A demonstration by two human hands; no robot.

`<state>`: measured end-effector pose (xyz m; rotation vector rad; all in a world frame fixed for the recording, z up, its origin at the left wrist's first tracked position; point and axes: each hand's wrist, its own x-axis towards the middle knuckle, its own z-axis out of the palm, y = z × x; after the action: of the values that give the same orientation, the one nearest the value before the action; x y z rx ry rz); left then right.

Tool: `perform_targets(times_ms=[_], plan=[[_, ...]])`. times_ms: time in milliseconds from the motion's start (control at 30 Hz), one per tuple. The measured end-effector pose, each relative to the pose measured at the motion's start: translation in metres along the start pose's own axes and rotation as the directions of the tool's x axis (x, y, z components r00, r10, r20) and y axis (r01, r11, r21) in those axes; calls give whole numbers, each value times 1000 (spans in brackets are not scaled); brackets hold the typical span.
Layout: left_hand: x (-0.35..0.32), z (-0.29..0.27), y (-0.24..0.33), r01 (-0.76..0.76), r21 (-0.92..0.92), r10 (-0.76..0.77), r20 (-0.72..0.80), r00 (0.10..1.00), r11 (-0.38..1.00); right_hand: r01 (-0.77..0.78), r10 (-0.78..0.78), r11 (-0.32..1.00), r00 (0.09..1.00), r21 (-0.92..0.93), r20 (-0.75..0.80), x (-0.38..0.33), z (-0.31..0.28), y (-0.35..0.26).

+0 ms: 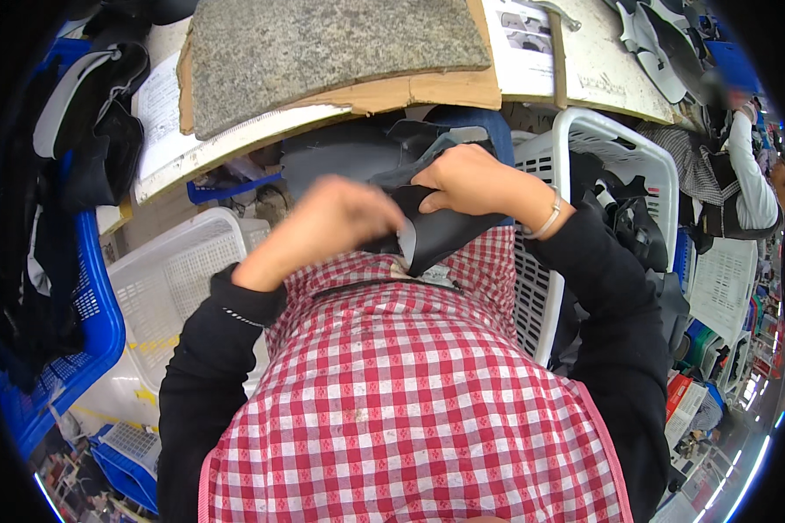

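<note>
Both my hands are up in front of my chest, gripping the same dark leather-like piece. My left hand pinches its left edge, where a pale underside shows. Closed over the upper edge of the piece is my right hand, with a bracelet at the wrist. The piece hangs over my red and white checked apron. More dark material lies behind the hands, under the table edge.
A grey stone slab lies on a board on the worktable. A white basket stands at my left, a blue one beyond it. Another white basket with dark pieces is at my right. A person stands far right.
</note>
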<state>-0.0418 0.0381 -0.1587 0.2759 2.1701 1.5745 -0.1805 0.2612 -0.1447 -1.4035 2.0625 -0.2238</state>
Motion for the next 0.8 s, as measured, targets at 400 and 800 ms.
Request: perform_targets(times_ms=[400,800], plan=[[65,-1,-7,9,222,35,-193,981,975,135,-212,961,922,-242,-324,-18,12,-15],[27,-24,-18,197,-431,-269,-113,957,881,-92,-71,958,841,-272,-536,-25,24,-24]])
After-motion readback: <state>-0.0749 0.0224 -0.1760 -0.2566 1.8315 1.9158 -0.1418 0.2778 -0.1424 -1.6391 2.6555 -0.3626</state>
